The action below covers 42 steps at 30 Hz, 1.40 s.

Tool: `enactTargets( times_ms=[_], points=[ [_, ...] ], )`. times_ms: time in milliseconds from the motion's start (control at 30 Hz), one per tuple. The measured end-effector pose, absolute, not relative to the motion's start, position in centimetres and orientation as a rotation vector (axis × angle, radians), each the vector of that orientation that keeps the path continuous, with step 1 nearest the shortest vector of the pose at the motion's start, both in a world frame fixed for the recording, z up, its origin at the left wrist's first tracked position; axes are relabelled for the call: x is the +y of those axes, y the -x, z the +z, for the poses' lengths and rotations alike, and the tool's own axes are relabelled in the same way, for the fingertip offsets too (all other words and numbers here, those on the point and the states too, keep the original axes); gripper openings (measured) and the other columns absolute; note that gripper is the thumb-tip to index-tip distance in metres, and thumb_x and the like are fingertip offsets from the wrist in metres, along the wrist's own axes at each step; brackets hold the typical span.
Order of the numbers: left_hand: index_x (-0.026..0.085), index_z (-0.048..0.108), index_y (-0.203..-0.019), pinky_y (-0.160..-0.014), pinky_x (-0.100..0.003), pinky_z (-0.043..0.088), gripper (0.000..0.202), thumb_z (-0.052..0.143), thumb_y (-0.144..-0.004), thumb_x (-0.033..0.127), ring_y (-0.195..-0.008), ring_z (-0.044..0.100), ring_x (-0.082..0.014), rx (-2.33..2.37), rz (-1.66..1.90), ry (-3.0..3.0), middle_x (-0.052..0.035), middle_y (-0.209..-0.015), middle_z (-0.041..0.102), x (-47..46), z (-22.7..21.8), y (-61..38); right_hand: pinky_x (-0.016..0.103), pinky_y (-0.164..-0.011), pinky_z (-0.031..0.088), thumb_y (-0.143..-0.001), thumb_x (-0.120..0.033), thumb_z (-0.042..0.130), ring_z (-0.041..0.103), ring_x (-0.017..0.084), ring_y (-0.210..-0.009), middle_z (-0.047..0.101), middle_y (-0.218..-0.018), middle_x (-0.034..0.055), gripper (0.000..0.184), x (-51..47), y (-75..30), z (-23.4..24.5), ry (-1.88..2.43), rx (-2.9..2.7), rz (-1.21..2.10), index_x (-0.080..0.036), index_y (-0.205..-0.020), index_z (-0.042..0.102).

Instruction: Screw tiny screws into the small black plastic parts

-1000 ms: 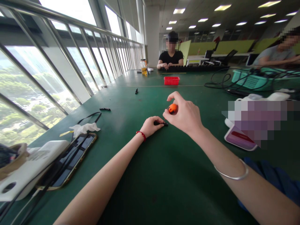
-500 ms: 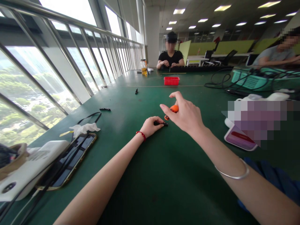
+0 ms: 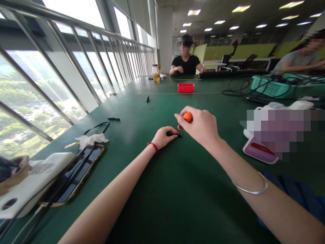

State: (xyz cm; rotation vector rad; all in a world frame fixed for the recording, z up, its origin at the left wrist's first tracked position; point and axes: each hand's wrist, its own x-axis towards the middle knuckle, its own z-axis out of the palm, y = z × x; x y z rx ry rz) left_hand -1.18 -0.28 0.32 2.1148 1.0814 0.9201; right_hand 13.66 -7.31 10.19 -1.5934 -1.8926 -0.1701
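Observation:
My left hand [image 3: 164, 136] rests on the green table [image 3: 177, 189] with its fingers pinched on a small black part [image 3: 175, 134]. My right hand [image 3: 200, 127] is just to the right of it and slightly above. Its fingers are wrapped round the orange handle of a small screwdriver [image 3: 187, 117]. The screwdriver's tip points down at the black part.
A phone [image 3: 76, 173], a white tissue [image 3: 91, 139] and a black strap [image 3: 98, 127] lie at the left. Small black parts [image 3: 113, 118] lie further off. A red tray [image 3: 186, 87] stands mid-table. A pink-cased phone [image 3: 260, 152] is at the right. Two people sit at the far end.
My right hand's fingers spread away from the orange handle half a second ago and have closed round it again. My left hand has not moved.

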Motion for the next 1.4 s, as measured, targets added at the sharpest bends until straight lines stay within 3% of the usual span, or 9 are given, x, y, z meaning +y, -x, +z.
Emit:
enactTargets(
  times_ms=[167, 333, 433, 533, 700, 800, 900, 1100, 1400],
  points=[
    [0.013, 0.067, -0.078, -0.073, -0.028, 0.050, 0.011, 0.062, -0.071, 0.020, -0.078, 0.062, -0.0176, 1.113, 0.914, -2.095, -0.0044, -0.080, 0.069, -0.3, 0.4, 1.2, 0.025, -0.049, 0.028, -0.072, -0.040, 0.052, 0.055, 0.020, -0.060, 0.064, -0.073, 0.0017, 0.041, -7.5, -13.6, 10.3, 1.581, -1.873, -0.145, -0.023, -0.109, 0.050],
    [0.013, 0.067, -0.077, -0.076, -0.028, 0.049, 0.010, 0.062, -0.071, 0.020, -0.076, 0.062, -0.0163, 1.084, 0.914, -2.109, -0.0040, -0.079, 0.069, -0.2, 0.2, 1.2, 0.026, -0.050, 0.026, -0.080, -0.055, 0.041, 0.055, 0.021, -0.059, 0.059, -0.059, 0.0015, 0.035, -7.3, -13.6, 10.1, 1.647, -1.850, -0.177, -0.024, -0.084, 0.057],
    [0.013, 0.067, -0.078, -0.074, -0.028, 0.050, 0.012, 0.062, -0.071, 0.020, -0.078, 0.062, -0.0173, 1.102, 0.913, -2.120, -0.0046, -0.081, 0.069, -0.2, 0.2, 1.2, 0.025, -0.050, 0.028, -0.075, -0.041, 0.050, 0.056, 0.019, -0.062, 0.061, -0.067, -0.0001, 0.026, -7.3, -13.6, 10.1, 1.576, -1.878, -0.131, -0.025, -0.095, 0.055],
    [0.012, 0.067, -0.078, -0.073, -0.027, 0.050, 0.011, 0.062, -0.072, 0.020, -0.078, 0.062, -0.0173, 1.108, 0.911, -2.124, -0.0043, -0.081, 0.069, -0.2, 0.3, 1.2, 0.025, -0.049, 0.029, -0.072, -0.043, 0.053, 0.056, 0.019, -0.064, 0.063, -0.074, 0.0007, 0.043, -7.4, -13.6, 10.1, 1.539, -1.860, -0.049, -0.023, -0.109, 0.049],
    [0.013, 0.067, -0.076, -0.076, -0.027, 0.049, 0.010, 0.061, -0.072, 0.020, -0.076, 0.062, -0.0162, 1.087, 0.911, -2.132, -0.0041, -0.079, 0.069, -0.2, 0.3, 1.2, 0.026, -0.051, 0.029, -0.081, -0.050, 0.041, 0.056, 0.018, -0.061, 0.059, -0.061, 0.0000, 0.031, -7.4, -13.5, 10.1, 1.569, -1.852, -0.052, -0.024, -0.079, 0.057],
    [0.012, 0.066, -0.077, -0.075, -0.027, 0.049, 0.010, 0.062, -0.071, 0.019, -0.077, 0.062, -0.0169, 1.104, 0.916, -2.128, -0.0044, -0.080, 0.069, -0.2, 0.3, 1.2, 0.025, -0.051, 0.029, -0.077, -0.040, 0.048, 0.055, 0.017, -0.061, 0.061, -0.067, -0.0010, 0.023, -7.4, -13.4, 10.1, 1.521, -1.857, -0.094, -0.025, -0.091, 0.057],
    [0.012, 0.066, -0.079, -0.073, -0.027, 0.050, 0.011, 0.062, -0.071, 0.018, -0.077, 0.062, -0.0168, 1.111, 0.922, -2.129, -0.0036, -0.080, 0.069, -0.3, 0.3, 1.1, 0.024, -0.049, 0.029, -0.071, -0.043, 0.054, 0.055, 0.017, -0.060, 0.062, -0.071, -0.0008, 0.041, -7.3, -13.4, 9.9, 1.537, -1.857, -0.072, -0.024, -0.108, 0.052],
    [0.012, 0.067, -0.077, -0.074, -0.027, 0.050, 0.010, 0.061, -0.071, 0.018, -0.075, 0.062, -0.0167, 1.144, 0.912, -2.144, -0.0030, -0.078, 0.069, -0.3, 0.4, 1.2, 0.025, -0.051, 0.030, -0.079, -0.046, 0.046, 0.055, 0.017, -0.062, 0.063, -0.064, -0.0009, 0.027, -7.8, -13.3, 10.1, 1.612, -1.978, 0.081, -0.026, -0.071, 0.063],
    [0.015, 0.069, -0.083, -0.076, -0.028, 0.050, 0.013, 0.061, -0.073, 0.021, -0.080, 0.062, -0.0165, 1.131, 0.881, -2.178, -0.0044, -0.086, 0.070, -0.5, 0.5, 1.4, 0.024, -0.057, 0.035, -0.082, -0.038, 0.052, 0.056, 0.015, -0.068, 0.063, -0.080, -0.0001, 0.018, -6.6, -14.7, 12.4, 1.390, -1.903, -0.161, -0.024, -0.085, 0.063]
  ],
)
